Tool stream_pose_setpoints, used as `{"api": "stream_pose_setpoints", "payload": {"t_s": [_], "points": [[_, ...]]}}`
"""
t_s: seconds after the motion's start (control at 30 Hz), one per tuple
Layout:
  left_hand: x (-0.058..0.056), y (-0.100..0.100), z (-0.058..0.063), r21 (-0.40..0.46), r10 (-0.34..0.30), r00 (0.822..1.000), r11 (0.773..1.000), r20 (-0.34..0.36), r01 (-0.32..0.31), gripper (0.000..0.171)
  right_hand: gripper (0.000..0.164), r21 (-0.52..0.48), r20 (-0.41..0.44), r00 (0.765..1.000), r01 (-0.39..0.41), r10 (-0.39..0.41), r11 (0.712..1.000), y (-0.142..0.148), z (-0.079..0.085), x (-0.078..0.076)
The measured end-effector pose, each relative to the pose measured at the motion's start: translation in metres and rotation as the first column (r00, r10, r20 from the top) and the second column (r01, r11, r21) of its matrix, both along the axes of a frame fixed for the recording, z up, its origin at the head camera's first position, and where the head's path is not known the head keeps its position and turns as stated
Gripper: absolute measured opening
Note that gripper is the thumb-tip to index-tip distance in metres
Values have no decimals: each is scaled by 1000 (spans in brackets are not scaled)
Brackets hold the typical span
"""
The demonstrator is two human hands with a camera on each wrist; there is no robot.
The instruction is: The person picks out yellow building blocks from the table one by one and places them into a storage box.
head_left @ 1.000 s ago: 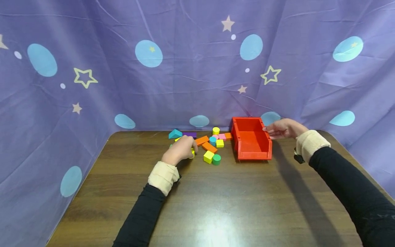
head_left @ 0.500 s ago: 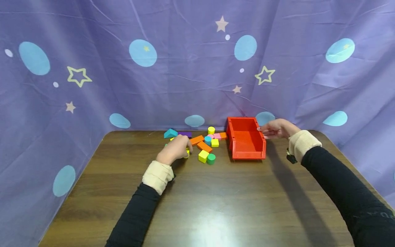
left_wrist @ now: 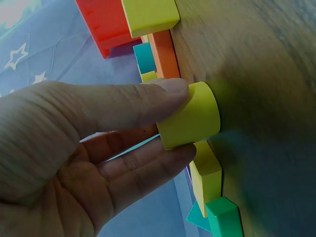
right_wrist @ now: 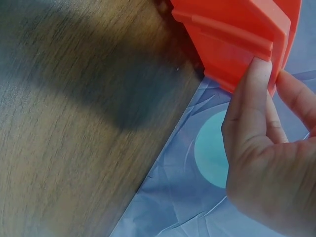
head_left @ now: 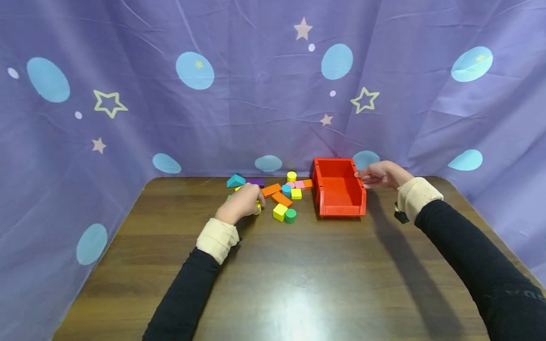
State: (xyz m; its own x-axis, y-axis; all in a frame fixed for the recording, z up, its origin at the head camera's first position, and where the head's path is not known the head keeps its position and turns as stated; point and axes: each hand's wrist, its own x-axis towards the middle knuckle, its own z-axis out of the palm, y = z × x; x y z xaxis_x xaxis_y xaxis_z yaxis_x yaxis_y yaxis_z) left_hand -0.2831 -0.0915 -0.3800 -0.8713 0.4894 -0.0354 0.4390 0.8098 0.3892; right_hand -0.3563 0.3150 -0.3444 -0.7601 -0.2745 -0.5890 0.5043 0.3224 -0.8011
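Note:
In the left wrist view, my left hand (left_wrist: 113,128) pinches a yellow cylinder block (left_wrist: 193,117) between thumb and fingers, close over the table. The head view shows the same left hand (head_left: 241,203) at the left part of a scattered group of toy blocks, hiding some of them. A red plastic bin (head_left: 342,210) stands right of the blocks, its low front facing me. My right hand (head_left: 384,174) grips the bin's right side rim; in the right wrist view the right hand (right_wrist: 266,143) has its thumb and fingers on either side of the red wall (right_wrist: 232,49).
Around the left hand lie orange blocks (head_left: 282,199), a yellow cube (head_left: 279,212), a green cylinder (head_left: 290,216), a blue triangle (head_left: 236,181) and a purple block (head_left: 255,182). Behind the wooden table (head_left: 273,265) hangs a purple curtain (head_left: 239,123), close to the bin's back.
The head view has shifted slightly, so everything appears a little farther left. Relative to the blocks and the bin, both hands stay in about the same places.

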Motion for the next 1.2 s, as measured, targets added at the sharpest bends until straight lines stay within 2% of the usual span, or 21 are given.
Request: {"api": "stream_pose_setpoints", "payload": {"t_s": [0.27,0.4,0.5,0.6,0.77,0.97,1.1,1.2], "points": [[0,-2,-1,3,-8,1000,1000,0,8,23,34,-2,-28,1000,-8,8,1000,2,1,5],[4,-3,4,9,1,1000,1000,-27,0,23,34,-16,-31,999,-12,12,1000,1,-2,7],[8,0,14,22,-13,997,1000,-82,15,20,33,-4,-31,999,-26,26,1000,1,-3,8],[11,7,27,60,-60,991,996,-123,67,20,35,28,-38,998,-40,41,999,1,-1,9],[14,27,48,93,-128,983,986,-132,140,22,36,36,-39,997,-58,60,998,-1,-2,7],[3,60,74,69,-213,967,972,-140,224,19,37,-58,22,1000,-10,12,998,5,-7,4],[-8,83,90,71,-235,966,967,-106,243,20,38,-80,29,1000,7,-5,997,6,-7,4],[-15,100,102,54,-252,962,965,-108,258,21,39,-80,22,1000,7,-5,997,5,-5,4]]}}
